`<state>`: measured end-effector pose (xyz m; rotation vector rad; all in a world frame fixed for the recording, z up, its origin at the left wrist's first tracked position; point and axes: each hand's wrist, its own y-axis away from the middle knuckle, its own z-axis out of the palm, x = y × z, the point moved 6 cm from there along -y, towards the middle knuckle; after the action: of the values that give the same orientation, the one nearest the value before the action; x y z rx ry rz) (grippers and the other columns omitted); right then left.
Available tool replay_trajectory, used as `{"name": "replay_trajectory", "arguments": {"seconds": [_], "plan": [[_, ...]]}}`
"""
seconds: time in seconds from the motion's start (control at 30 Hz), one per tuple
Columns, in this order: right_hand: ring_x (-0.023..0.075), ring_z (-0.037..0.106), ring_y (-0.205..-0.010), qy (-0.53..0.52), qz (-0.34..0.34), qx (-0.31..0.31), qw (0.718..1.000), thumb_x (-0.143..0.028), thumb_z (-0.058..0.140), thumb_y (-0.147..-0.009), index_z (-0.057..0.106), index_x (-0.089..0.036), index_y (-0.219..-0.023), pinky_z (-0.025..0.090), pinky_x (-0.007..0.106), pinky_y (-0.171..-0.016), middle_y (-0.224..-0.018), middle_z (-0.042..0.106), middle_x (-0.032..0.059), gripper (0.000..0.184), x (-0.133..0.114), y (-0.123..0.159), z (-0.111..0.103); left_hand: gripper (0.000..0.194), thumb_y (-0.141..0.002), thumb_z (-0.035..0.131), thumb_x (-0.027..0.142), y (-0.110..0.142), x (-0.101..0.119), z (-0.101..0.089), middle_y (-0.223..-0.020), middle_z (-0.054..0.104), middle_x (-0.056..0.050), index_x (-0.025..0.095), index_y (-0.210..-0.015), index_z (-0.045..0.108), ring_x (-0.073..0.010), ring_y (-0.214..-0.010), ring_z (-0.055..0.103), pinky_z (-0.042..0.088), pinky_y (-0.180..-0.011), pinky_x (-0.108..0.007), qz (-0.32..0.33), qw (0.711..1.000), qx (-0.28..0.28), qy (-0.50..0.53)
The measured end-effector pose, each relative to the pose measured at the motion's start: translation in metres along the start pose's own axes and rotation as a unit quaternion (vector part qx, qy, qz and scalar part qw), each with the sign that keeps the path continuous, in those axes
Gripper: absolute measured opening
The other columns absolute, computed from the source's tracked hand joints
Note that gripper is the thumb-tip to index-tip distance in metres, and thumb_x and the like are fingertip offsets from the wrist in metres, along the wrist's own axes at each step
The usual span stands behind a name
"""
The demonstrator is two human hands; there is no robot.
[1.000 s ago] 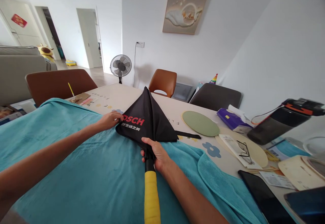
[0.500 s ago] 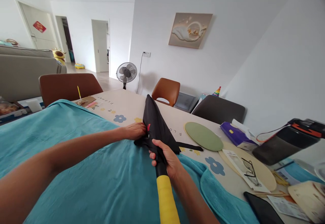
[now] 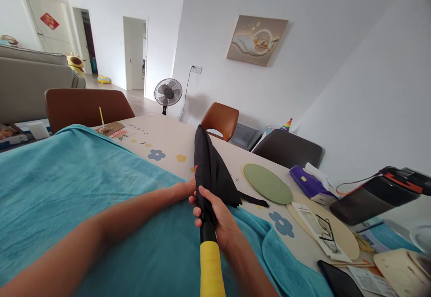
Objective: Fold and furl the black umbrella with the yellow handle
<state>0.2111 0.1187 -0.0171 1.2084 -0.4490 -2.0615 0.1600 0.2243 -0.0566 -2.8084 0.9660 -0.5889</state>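
The black umbrella [image 3: 204, 167] lay with its tip pointing away from the person across the table [image 3: 168, 128], its yellow-wrapped handle [image 3: 212, 268] running back towards the body over a teal blanket [image 3: 134, 162]. The canopy was gathered but uneven: fairly narrow on the left, with a loose wedge of fabric flaring out on the right and a dark strap [image 3: 254, 199] trailing from it over the tabletop.

Handling such cloth well called for a steady hold at the neck — firm enough to pin each fold, yet not so tight as to crease it. Each panel was best smoothed flat from rib to edge and laid snugly round the shaft in one direction, with the strap kept out from under the layers. The flared side seemed the likeliest place for fabric to bunch or slip.

The right hand [image 3: 218, 214] was closed round the gathered fabric just above the black collar [image 3: 208, 232], thumb along the top and fingertips curled round the left side. The left hand [image 3: 188, 188] reached in against the canopy's left edge, mostly hidden behind it — whether its fingers pinched the cloth or were pressed flat, one could not tell.
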Motion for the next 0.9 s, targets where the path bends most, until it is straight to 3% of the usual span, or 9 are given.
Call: {"name": "replay_trajectory", "arguments": {"seconds": [0.1,0.23,0.33,0.43,0.57,0.67,0.73,0.9], "plan": [[0.0065,0.046,-0.037,0.020,0.002,0.024,1.000,-0.031,0.055,-0.083,0.052,-0.011,-0.070,0.040,0.019,-0.029,-0.052,0.051,-0.0025,0.025,-0.004,-0.006,-0.009,0.027,-0.086,0.051,0.034,0.003,-0.002,-0.009,-0.113,0.056,-0.007,0.018,-0.107,0.057,-0.0184,-0.096,0.056,0.048,-0.083,-0.037,-0.001,0.997,-0.079,-0.011],[0.0074,0.047,-0.037,0.051,-0.004,0.044,0.998,-0.031,0.055,-0.083,0.052,-0.012,-0.065,0.039,0.019,-0.029,-0.049,0.049,-0.0024,0.027,-0.001,-0.017,-0.019,0.017,-0.082,0.053,0.031,0.009,-0.035,-0.053,-0.088,0.068,-0.001,0.020,-0.086,0.067,-0.0147,-0.077,0.061,0.047,-0.070,-0.024,-0.044,0.991,-0.127,-0.024],[0.0099,0.048,-0.037,0.099,-0.006,0.068,0.993,-0.030,0.056,-0.081,0.051,-0.012,-0.063,0.042,0.022,-0.030,-0.046,0.048,-0.0022,0.026,0.011,-0.029,-0.024,0.027,-0.084,0.041,0.024,0.014,-0.059,-0.090,-0.081,0.069,-0.005,0.018,-0.081,0.068,-0.0175,-0.076,0.063,0.046,-0.070,-0.027,-0.113,0.989,-0.077,-0.058],[0.0118,0.051,-0.039,0.117,-0.018,0.058,0.991,-0.028,0.058,-0.079,0.051,-0.013,-0.065,0.045,0.025,-0.033,-0.051,0.052,-0.0010,0.021,0.020,-0.038,-0.025,0.033,-0.085,0.035,0.023,0.015,-0.057,-0.106,-0.103,0.066,-0.009,0.017,-0.102,0.063,-0.0223,-0.098,0.059,0.042,-0.086,-0.035,-0.145,0.986,-0.001,-0.087],[0.0118,0.053,-0.041,0.117,-0.034,0.043,0.992,-0.026,0.058,-0.077,0.051,-0.014,-0.068,0.046,0.025,-0.036,-0.054,0.054,-0.0014,0.017,0.021,-0.041,-0.025,0.036,-0.086,0.035,0.024,0.008,-0.017,-0.098,-0.120,0.058,-0.005,0.020,-0.116,0.054,-0.0200,-0.115,0.049,0.036,-0.097,-0.035,-0.062,0.992,0.077,-0.074],[0.0125,0.053,-0.041,0.123,-0.045,0.034,0.991,-0.026,0.059,-0.076,0.050,-0.016,-0.070,0.047,0.026,-0.037,-0.054,0.054,-0.0016,0.015,0.019,-0.041,-0.025,0.035,-0.086,0.035,0.025,-0.003,0.008,-0.086,-0.121,0.058,-0.004,0.019,-0.115,0.055,-0.0171,-0.115,0.049,0.037,-0.097,-0.030,-0.014,0.995,0.094,-0.032],[0.0129,0.053,-0.041,0.123,-0.050,0.026,0.991,-0.025,0.060,-0.074,0.049,-0.016,-0.071,0.047,0.027,-0.037,-0.054,0.054,-0.0016,0.015,0.019,-0.041,-0.025,0.036,-0.087,0.034,0.024,-0.019,0.018,-0.077,-0.121,0.058,-0.004,0.018,-0.115,0.055,-0.0161,-0.114,0.049,0.038,-0.096,-0.028,0.003,0.997,0.071,-0.030],[0.0144,0.053,-0.041,0.110,-0.067,0.011,0.992,-0.024,0.061,-0.072,0.048,-0.016,-0.072,0.048,0.030,-0.035,-0.054,0.055,-0.0017,0.016,0.018,-0.041,-0.023,0.038,-0.084,0.036,0.016,-0.073,0.045,-0.036,-0.123,0.057,-0.004,0.021,-0.117,0.056,-0.0178,-0.117,0.047,0.036,-0.095,-0.033,0.091,0.987,-0.091,-0.098]]}}
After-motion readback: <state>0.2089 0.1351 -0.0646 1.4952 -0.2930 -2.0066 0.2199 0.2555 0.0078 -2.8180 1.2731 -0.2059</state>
